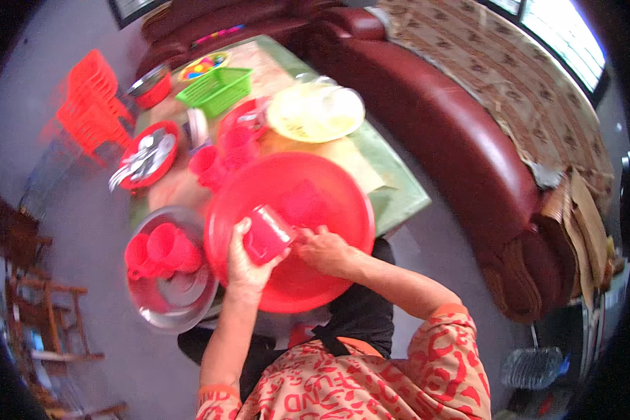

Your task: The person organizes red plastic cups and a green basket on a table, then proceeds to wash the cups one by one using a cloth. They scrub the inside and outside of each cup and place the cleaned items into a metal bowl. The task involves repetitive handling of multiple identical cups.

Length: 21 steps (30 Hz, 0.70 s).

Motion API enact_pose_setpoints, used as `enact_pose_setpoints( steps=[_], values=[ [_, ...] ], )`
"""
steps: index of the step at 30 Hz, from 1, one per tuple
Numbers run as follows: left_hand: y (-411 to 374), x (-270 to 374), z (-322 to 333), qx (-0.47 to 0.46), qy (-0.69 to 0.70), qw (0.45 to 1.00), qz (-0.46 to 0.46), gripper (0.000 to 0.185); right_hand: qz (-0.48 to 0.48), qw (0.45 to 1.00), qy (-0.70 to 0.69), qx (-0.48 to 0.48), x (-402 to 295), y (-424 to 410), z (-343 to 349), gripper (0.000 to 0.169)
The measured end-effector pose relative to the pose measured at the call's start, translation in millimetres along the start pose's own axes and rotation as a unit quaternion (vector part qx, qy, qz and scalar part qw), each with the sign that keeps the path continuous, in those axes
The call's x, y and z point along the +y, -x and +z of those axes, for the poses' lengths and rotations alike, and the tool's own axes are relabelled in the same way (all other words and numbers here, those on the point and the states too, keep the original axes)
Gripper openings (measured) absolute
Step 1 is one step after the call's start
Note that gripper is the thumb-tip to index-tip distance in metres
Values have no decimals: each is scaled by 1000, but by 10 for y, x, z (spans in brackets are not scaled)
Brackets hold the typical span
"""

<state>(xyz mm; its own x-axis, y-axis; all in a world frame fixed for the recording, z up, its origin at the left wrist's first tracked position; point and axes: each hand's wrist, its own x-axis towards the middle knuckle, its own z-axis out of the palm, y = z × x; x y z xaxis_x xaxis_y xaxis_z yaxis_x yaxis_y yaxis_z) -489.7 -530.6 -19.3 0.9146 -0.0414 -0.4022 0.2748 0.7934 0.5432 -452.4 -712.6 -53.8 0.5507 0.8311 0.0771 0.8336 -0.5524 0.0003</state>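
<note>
My left hand (252, 262) grips a red plastic cup (266, 234) by its sides, tilted over the left part of a large red plastic basin (315, 286). My right hand (323, 249) is over the basin beside the cup, fingers bent near its right end; whether it holds anything cannot be told. Another red item, blurred, lies inside the basin (304, 199). To the left, several red plastic cups (170, 247) rest in a metal bowl (181, 315). More red cups (207, 165) stand behind the basin on the table.
On the green-edged table (404, 202) are a red plate with metal spoons (149, 152), a green plastic basket (218, 92), a pale yellow tray (294, 113) and a red-sided bowl (152, 89). A dark red leather sofa (451, 142) runs along the right; red plastic chairs (92, 100) stand left.
</note>
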Motion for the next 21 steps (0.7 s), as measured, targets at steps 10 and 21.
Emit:
enact_pose_setpoints(
  steps=[10,21],
  values=[
    [72,-53,35,20,-63,997,28,37,78,888,-393,225,-158,66,-952,33],
    [198,-48,140,-64,-40,993,85,36,135,822,-422,358,-37,-347,-746,26]
  ],
)
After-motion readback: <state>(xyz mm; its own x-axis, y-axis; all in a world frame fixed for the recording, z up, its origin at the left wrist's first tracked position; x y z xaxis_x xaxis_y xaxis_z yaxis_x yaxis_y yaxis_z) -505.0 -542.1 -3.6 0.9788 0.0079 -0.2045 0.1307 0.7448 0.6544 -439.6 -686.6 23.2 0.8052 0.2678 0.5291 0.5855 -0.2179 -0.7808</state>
